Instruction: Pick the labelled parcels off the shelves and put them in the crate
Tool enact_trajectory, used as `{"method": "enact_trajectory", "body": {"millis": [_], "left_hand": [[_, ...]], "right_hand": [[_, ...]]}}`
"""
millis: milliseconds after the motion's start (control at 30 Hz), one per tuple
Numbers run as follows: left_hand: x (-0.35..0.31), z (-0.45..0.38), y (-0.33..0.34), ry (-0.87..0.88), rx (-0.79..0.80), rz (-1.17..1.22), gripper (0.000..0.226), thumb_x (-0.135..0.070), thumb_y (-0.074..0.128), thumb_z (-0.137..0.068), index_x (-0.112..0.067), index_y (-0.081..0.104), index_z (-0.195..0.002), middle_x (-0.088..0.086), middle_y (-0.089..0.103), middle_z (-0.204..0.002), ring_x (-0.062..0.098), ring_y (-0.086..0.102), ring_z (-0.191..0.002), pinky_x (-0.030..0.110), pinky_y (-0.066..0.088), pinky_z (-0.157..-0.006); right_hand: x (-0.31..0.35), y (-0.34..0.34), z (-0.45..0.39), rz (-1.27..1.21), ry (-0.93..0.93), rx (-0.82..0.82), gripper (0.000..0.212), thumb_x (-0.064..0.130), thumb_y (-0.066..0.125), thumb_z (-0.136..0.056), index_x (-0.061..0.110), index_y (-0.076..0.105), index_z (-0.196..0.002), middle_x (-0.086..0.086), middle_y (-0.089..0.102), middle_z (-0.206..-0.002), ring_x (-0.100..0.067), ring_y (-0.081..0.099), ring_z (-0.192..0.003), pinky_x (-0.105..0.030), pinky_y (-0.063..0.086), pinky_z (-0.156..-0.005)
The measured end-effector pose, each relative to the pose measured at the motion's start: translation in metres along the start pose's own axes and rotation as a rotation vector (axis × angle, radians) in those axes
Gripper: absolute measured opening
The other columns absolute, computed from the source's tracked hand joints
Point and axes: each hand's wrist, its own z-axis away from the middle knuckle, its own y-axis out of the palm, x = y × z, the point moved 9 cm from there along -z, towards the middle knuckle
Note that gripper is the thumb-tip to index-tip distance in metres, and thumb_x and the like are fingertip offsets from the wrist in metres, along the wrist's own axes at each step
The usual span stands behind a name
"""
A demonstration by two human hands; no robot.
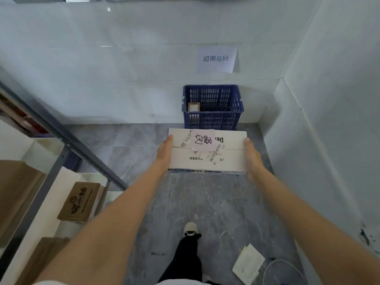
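I carry a white cardboard parcel (230, 159) in front of me, with a pink handwritten label and barcode stickers on its top. My left hand (164, 155) presses flat against its left side, and my right hand (254, 157) presses flat against its right side, fingers straight. Just beyond the parcel, a dark blue slatted crate (213, 120) stands on the floor against the wall. A small brown parcel (193, 107) lies inside the crate at its left.
Grey metal shelving (67, 145) runs along the left, holding brown boxes (79, 202) and white boxes. A paper sign (217, 59) hangs on the wall above the crate. A white packet (247, 264) and a thin cable lie on the floor at lower right. My foot (191, 229) is below.
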Motion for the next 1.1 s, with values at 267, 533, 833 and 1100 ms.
{"method": "enact_trajectory", "body": {"millis": [267,533,833,1100], "left_hand": [[-0.049,-0.124,0.039,-0.069,0.038,0.052,0.048,-0.051,0.034,-0.099,-0.016,0.058,-0.122,0.011,0.068,-0.111,0.026,0.066,-0.089,0.029,0.050,-0.062],[-0.092,-0.223,0.097,-0.139,0.049,0.017,0.044,-0.054,0.037,-0.097,-0.018,0.060,-0.110,0.005,0.066,-0.095,0.019,0.062,-0.079,0.028,0.048,-0.062],[-0.125,-0.340,0.196,-0.191,0.065,-0.014,0.052,-0.053,0.037,-0.098,-0.014,0.060,-0.124,0.013,0.067,-0.116,0.030,0.065,-0.101,0.033,0.053,-0.073],[-0.137,-0.425,0.233,-0.292,-0.044,0.009,0.052,-0.053,0.042,-0.096,-0.013,0.056,-0.125,0.012,0.067,-0.116,0.031,0.064,-0.105,0.043,0.052,-0.094]], "right_hand": [[0.061,0.025,-0.112,0.022,-0.009,-0.065,0.039,0.053,0.047,-0.095,0.018,0.059,-0.108,-0.005,0.067,-0.108,-0.025,0.064,-0.098,-0.042,0.051,-0.095],[0.095,0.022,-0.212,-0.026,0.092,-0.116,0.047,0.055,0.048,-0.093,0.018,0.053,-0.121,-0.005,0.064,-0.114,-0.025,0.064,-0.103,-0.038,0.052,-0.086],[0.150,-0.002,-0.355,0.028,0.126,-0.127,0.054,0.051,0.051,-0.094,0.010,0.053,-0.129,-0.009,0.064,-0.120,-0.028,0.063,-0.107,-0.038,0.051,-0.088],[0.198,0.008,-0.450,0.070,0.166,-0.063,0.041,0.048,0.048,-0.097,0.016,0.059,-0.120,-0.007,0.067,-0.115,-0.024,0.064,-0.095,-0.031,0.050,-0.074]]}}
